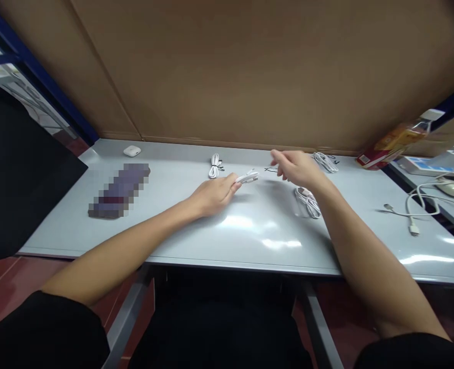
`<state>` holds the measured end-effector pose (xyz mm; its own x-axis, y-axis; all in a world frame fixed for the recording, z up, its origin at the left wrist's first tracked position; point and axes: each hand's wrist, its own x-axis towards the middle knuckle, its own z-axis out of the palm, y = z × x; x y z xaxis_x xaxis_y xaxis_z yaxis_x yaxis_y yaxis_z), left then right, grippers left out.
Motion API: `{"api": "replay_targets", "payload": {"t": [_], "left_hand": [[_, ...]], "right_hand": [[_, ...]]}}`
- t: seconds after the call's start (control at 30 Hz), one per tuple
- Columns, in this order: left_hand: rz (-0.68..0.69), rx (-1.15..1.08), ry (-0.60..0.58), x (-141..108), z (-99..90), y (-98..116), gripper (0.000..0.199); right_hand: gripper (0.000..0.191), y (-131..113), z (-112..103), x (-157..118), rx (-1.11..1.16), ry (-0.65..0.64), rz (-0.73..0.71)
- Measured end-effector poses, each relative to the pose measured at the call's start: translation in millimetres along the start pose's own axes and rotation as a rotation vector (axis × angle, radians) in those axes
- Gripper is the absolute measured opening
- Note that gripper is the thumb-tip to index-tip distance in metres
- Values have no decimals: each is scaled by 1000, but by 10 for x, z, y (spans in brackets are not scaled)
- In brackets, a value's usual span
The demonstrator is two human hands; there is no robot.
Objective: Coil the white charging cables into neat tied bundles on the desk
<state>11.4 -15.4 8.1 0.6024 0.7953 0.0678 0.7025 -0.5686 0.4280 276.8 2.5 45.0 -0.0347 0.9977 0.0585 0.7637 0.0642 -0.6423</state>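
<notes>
My left hand (215, 196) is closed around a coiled white cable (248, 177), whose end sticks out past the fingertips above the desk. To its right, my right hand (294, 166) hovers with loosely bent fingers apart and nothing visible in them. Thin black twist ties (271, 169) lie just beside those fingers. Behind my left hand rests a white cable bundle (214, 166) bound with a black tie. Another white cable coil (307, 202) lies below my right wrist, and a further tied cable bundle (325, 162) sits behind that wrist.
A grey desk (181, 233) backs onto a cardboard panel (227, 72). On the left are a white earbud case (132, 151) and a pixelated phone-shaped object (119, 190). A drink bottle (398, 141) leans at the right, near a loose white cable (419, 200). A black chair back (19, 174) stands left.
</notes>
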Motion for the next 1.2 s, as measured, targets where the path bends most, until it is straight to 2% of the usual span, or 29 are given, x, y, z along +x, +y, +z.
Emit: {"api": "replay_targets", "payload": {"t": [0.03, 0.07, 0.2, 0.33, 0.53, 0.67, 0.8, 0.93, 1.03, 1.2], "left_hand": [[-17, -25, 12, 6, -21, -11, 31], [-29, -50, 23, 13, -40, -19, 30], [-44, -132, 44, 28, -73, -30, 30], [-51, -147, 43, 30, -49, -33, 29], [-36, -167, 40, 27, 2, -59, 31], [-21, -207, 24, 40, 43, -86, 30], [-66, -272, 65, 82, 88, -110, 29], [-171, -382, 149, 106, 90, -89, 28], [-239, -494, 173, 84, 67, -37, 23], [-118, -746, 238, 76, 103, -30, 32]], "right_hand": [[49, 107, -80, 48, -124, 92, 7], [42, 210, -150, 89, -209, 131, 23], [24, 480, -255, 188, -254, 49, 80], [19, 495, -149, 211, -298, -46, 108], [17, 467, -73, 213, -318, -58, 102], [22, 349, -35, 180, -186, -7, 54], [25, 26, 199, 40, 129, 141, -45], [27, -270, 562, -165, 299, 66, -177], [29, -353, 759, -271, 331, 66, -205], [36, -368, 861, -325, 412, 81, -208]]}}
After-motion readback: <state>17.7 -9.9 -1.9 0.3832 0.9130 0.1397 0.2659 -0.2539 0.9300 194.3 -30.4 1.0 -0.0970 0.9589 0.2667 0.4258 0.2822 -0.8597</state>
